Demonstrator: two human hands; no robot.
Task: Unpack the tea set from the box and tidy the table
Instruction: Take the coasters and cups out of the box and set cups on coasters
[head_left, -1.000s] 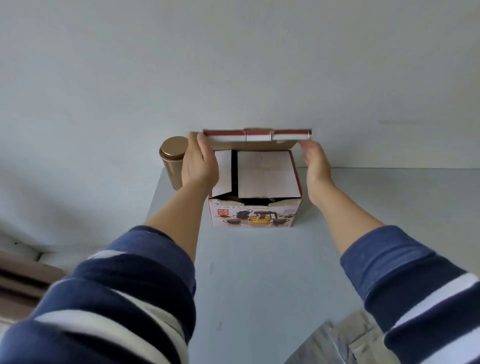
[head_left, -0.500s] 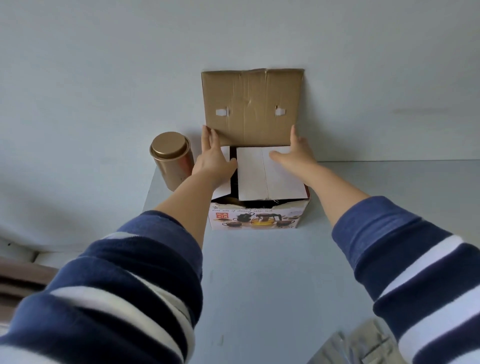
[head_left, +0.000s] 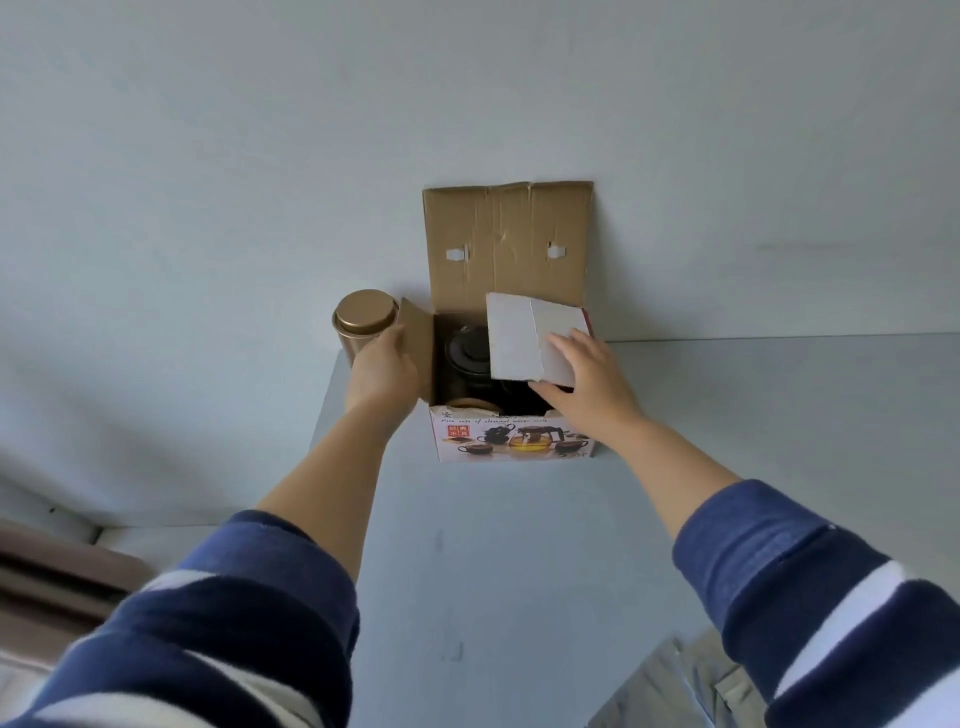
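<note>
The cardboard tea set box stands at the far edge of the table against the wall, its brown lid upright. My left hand holds the left side flap folded outward. My right hand grips the white right flap and lifts it up. Inside the box a dark glass teapot and a wooden lid show; the rest of the contents is hidden.
A gold tin canister stands just left of the box, touching my left hand's side. Grey table runs toward me. A silvery packet lies at the near right edge. The wall is directly behind the box.
The two white inner flaps, flat over the opening before, have been pulled apart. My left hand pushed the left flap outward, my right hand raised the right flap, exposing the teapot.
</note>
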